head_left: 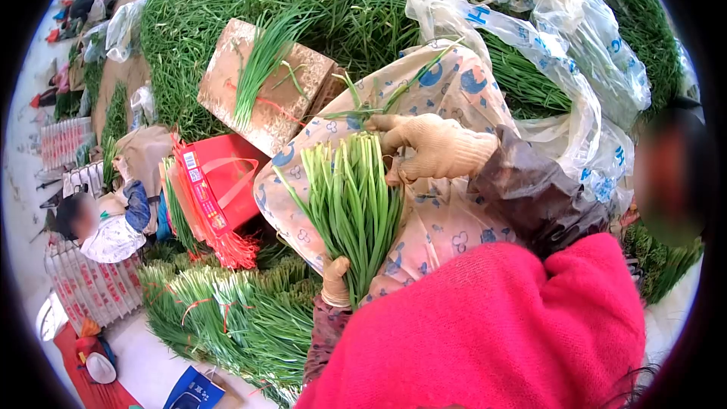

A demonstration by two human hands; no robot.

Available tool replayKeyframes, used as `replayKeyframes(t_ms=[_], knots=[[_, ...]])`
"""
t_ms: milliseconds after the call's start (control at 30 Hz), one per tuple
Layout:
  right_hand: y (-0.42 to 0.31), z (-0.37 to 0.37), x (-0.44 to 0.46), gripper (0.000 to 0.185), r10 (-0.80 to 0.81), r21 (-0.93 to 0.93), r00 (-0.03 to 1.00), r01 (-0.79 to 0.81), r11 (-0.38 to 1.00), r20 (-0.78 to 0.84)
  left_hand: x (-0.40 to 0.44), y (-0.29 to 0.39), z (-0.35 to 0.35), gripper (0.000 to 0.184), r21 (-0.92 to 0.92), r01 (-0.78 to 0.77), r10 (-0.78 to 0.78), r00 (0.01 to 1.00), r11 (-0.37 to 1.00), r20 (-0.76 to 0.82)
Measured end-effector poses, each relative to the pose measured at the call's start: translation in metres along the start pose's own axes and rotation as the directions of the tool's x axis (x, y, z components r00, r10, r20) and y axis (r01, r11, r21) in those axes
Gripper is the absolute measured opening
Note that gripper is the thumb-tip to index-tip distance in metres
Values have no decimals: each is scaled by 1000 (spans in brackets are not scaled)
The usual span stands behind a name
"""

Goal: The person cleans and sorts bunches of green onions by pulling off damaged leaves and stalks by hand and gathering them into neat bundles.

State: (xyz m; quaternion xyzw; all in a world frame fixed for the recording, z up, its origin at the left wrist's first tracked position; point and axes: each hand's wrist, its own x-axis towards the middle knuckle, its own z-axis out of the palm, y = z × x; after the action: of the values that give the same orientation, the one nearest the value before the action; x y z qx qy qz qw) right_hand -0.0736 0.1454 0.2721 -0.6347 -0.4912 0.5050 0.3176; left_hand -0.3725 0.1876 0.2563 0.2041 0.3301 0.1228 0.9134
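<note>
A thick bunch of garlic chives [352, 208] lies over my cloth-covered lap, its pale cut ends toward the top. My left hand [335, 282], in a light glove, is closed round the bunch's lower leafy part. My right hand [435, 148], in a knit glove, is beside the cut ends with bent fingers. A few loose chive blades [356, 110] are at its fingertips, and its thumb is near the bunch's side. Beneath is a patterned apron [447, 220] with blue prints. A smaller bunch of chives [261, 68] rests on a worn block [219, 76] with a red tie near it.
A large heap of loose chives [356, 0] spreads behind. Tied bunches [227, 307] lie at the lower left near a red bag [235, 174] with red ties [231, 246]. Clear plastic bags [530, 38] are at the upper right. Other people [113, 212] sit nearby.
</note>
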Motion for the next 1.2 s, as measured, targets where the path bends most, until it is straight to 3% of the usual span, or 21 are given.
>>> replayKeyframes(t_ms=[67, 133, 200, 233, 267, 333, 400, 467, 500, 567, 600, 667, 700, 767, 800, 833, 867, 933, 1033, 1133, 1200], knots=[[10, 0, 1, 31, -70, 75, 993, 63, 995, 99, 2, 2, 6, 71, -6, 4, -4, 1000, 1000, 17], [14, 2, 2, 32, -83, 21, 992, 81, 996, 93, 3, 1, 4, 70, 1, 10, -10, 1000, 1000, 27], [12, 6, 1, 30, -86, -57, 996, 85, 995, -11, 0, -2, -8, 70, 4, 17, -17, 1000, 1000, 12], [13, 12, 1, 28, -214, -270, 971, 179, 946, -104, -2, -5, -16, 70, 10, 32, -32, 999, 999, -5], [11, 13, 3, 28, -214, -271, 971, 180, 946, -102, -5, -8, -24, 70, 8, 31, -31, 1000, 999, -5], [3, 12, 10, 28, -223, -608, 973, 139, 782, -65, -7, -11, -32, 68, 16, -1, 2, 995, 1000, -95], [3, 4, 20, 27, -280, -684, 958, 163, 712, -63, -8, -11, -27, 67, 16, -24, 26, 995, 1000, -92], [-12, -23, 33, 25, 38, -720, 991, -120, 683, -129, -7, -9, -19, 66, 15, -48, 49, 995, 999, -91], [5, -41, 44, 22, -84, -773, 970, -129, 621, -229, -6, -8, -15, 66, -10, -45, 44, 997, 999, -62], [19, -83, 64, 22, -263, -653, 783, -228, 722, -563, -5, -7, -10, 66, -36, -42, 41, 999, 998, -32], [5, -101, 65, 27, -245, -450, 582, -237, 861, -775, -5, -7, -8, 66, -44, -36, 35, 999, 998, -40], [-21, -112, 60, 53, -477, -581, 340, -366, 727, -810, -5, -7, -8, 67, -55, -38, 35, 998, 998, -48], [-30, -110, 60, 59, -487, -600, 369, -318, 734, -791, -4, -9, -12, 68, -53, -45, 42, 998, 998, -52], [-39, -88, 59, 40, -454, -524, 669, 112, 844, -588, -3, -10, -17, 68, -53, -49, 46, 997, 997, -54], [-48, -74, 52, 52, -356, -508, 877, 157, 847, -323, -2, -10, -18, 68, -79, -38, 35, 998, 996, -44], [-58, -60, 43, 61, -110, -356, 989, 69, 932, -94, -2, -11, -21, 68, -104, -24, 21, 999, 994, -35], [-66, -54, 44, 68, 70, -355, 979, 2, 935, 190, -2, -11, -25, 68, -103, -18, 14, 999, 995, -37], [-53, -36, 53, 67, 8, -320, 907, 141, 937, 421, -2, -10, -31, 68, -68, 15, -15, 1000, 998, 5], [-13, -15, 72, 60, 89, -239, 875, 31, 970, 475, -3, -7, -13, 69, -49, 8, -11, 998, 999, -58], [-5, -16, 67, 49, 131, -180, 840, -40, 983, 526, 1, -8, -15, 72, -54, 40, -41, 999, 998, -19], [-4, -16, 65, 45, 124, -93, 876, -91, 991, 465, 5, -9, -9, 74, -37, 19, -21, 998, 999, -60]])
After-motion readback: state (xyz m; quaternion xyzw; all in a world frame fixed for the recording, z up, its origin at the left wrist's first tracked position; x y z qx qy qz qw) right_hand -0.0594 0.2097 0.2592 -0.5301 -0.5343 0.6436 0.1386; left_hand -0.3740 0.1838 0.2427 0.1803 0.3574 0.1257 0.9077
